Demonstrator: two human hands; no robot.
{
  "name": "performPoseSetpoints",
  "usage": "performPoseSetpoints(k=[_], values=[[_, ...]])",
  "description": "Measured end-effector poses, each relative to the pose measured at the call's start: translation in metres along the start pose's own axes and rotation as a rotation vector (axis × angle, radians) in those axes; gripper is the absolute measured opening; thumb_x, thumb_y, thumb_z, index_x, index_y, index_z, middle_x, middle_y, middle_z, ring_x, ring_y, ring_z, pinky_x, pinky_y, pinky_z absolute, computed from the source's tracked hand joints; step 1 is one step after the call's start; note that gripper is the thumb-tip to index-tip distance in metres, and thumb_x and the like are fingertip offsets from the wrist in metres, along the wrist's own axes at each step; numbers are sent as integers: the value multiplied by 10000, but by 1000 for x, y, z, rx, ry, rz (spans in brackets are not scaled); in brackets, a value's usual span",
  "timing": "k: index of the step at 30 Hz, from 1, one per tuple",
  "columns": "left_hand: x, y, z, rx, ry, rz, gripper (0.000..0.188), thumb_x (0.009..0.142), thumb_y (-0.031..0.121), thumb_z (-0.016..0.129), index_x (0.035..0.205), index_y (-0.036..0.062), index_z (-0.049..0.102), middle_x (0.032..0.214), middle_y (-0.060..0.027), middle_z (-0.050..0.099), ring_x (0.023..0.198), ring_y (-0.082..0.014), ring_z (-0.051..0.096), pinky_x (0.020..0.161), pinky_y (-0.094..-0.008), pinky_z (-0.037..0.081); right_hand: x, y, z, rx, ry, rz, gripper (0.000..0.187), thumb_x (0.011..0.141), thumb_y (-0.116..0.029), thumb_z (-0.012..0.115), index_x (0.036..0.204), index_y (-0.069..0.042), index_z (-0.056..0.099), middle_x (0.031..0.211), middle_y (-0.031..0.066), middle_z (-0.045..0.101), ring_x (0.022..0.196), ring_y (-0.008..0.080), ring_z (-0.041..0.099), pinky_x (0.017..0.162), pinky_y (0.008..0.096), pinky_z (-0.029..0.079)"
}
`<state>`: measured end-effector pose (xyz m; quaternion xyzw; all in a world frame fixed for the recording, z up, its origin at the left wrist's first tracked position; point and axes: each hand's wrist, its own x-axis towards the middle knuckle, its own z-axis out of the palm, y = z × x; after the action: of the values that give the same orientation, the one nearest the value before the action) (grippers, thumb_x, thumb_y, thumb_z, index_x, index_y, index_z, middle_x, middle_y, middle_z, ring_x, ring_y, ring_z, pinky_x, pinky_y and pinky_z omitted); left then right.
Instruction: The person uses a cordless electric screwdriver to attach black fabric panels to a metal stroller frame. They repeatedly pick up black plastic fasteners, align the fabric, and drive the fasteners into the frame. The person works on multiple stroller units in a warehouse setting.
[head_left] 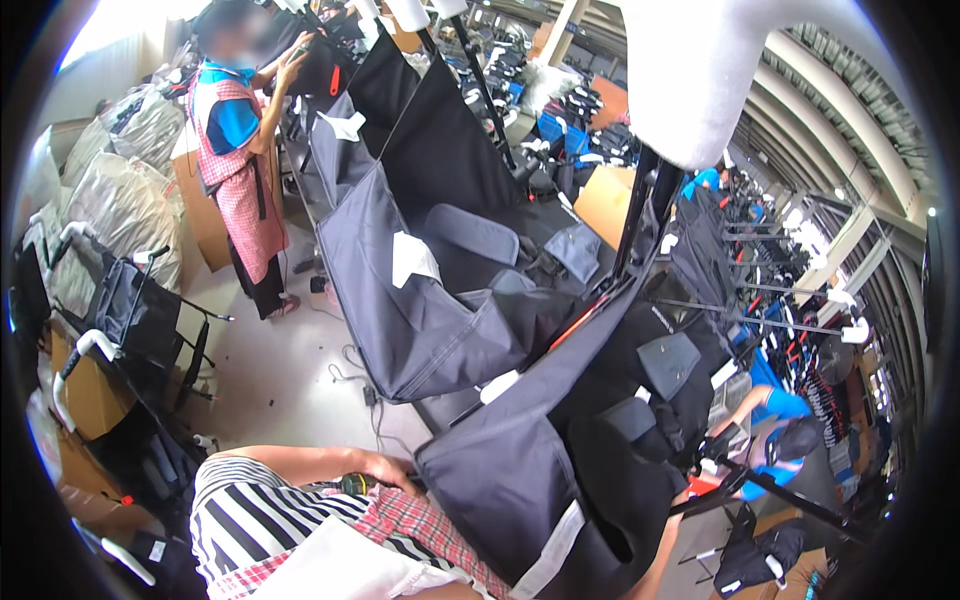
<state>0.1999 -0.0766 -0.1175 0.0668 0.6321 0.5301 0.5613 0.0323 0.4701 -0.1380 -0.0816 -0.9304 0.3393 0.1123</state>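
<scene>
A dark grey fabric wagon body (500,455) with black frame poles stands close in front of me, its near panel against my apron. My left hand (395,471) is at that panel's left edge, fingers curled down and partly hidden. A black-and-yellow tool-like object (356,484) shows beneath its wrist; I cannot tell whether the fingers hold it. My right arm reaches round the far side of the fabric, with only a sliver of my right hand (681,494) visible by a black pole; its fingers are hidden. A white label strip (550,550) hangs on the near panel.
Another grey fabric wagon body (430,330) stands just beyond. A co-worker in a checked apron (245,190) is at the far left; another in blue (775,440) bends at the right. A white-covered pole end (690,90) looms overhead. Folded frames (140,310) and cables lie left.
</scene>
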Motion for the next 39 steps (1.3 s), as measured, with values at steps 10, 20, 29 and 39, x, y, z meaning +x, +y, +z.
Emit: performPoseSetpoints(k=[10,20,29,39], values=[[6,3,-36,55,-57,27,875,847,390,791,1518,22,368,1445,-153,531,1343,-235,460,1141,-353,341,26,-74,89,677,-116,384,538,985,-467,440,1215,-20,631,1167,189,680,1081,353,663,920,496,541],[-3,15,-73,141,-112,40,918,843,399,796,1540,36,322,1452,-161,515,1343,-241,464,1127,-347,353,21,-87,124,1196,-16,592,602,1009,-532,383,1289,-44,596,1201,176,661,1081,339,660,911,534,546],[12,52,-107,320,-47,80,957,839,407,800,1560,48,282,1459,-169,501,1344,-247,467,1113,-341,364,46,-232,179,1258,-49,465,642,950,-653,513,1243,-98,644,1092,127,649,968,239,639,883,390,534],[139,56,-78,393,15,225,986,844,370,804,1587,71,230,1486,-141,471,1331,-242,470,1102,-316,364,63,-173,133,893,-583,121,649,1006,-638,427,1131,-43,655,945,136,707,803,204,687,656,360,580]])
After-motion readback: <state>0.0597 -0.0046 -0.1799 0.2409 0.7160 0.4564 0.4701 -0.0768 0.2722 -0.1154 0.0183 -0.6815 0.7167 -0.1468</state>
